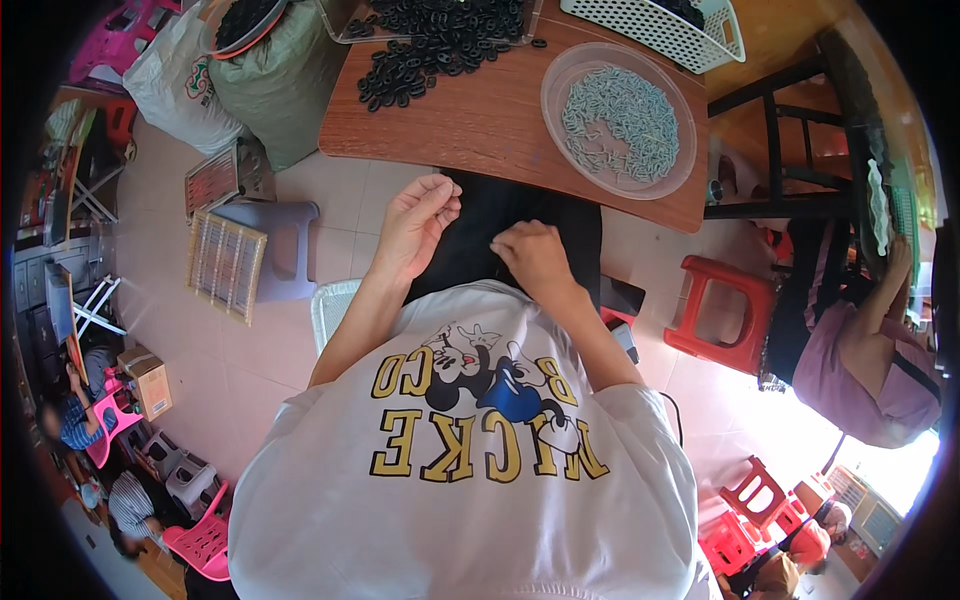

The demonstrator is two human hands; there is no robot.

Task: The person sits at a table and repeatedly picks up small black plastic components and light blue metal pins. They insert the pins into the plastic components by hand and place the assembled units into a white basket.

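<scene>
My left hand [422,225] is raised over my lap just short of the table edge, thumb and fingers pinched together. Anything in that pinch is too small to make out. Lower and to its right, my right hand [535,257] hangs above the dark trousers with its fingers curled in; what they may hold is hidden. The hands are apart. Beyond them, many small black oval rings [415,72] lie heaped on the brown table [450,130], spilling from a clear tray [345,30]. A round translucent basin [688,120] of small pale blue-grey screw-like pieces [632,120] stands at the right.
A white perforated basket [720,40] sits at the table's far right. Full sacks [285,95] stand left of the table, near a grey stool [295,240] with a bamboo frame [227,262] against it. A red stool [725,315] and a seated co-worker [860,350] are at the right.
</scene>
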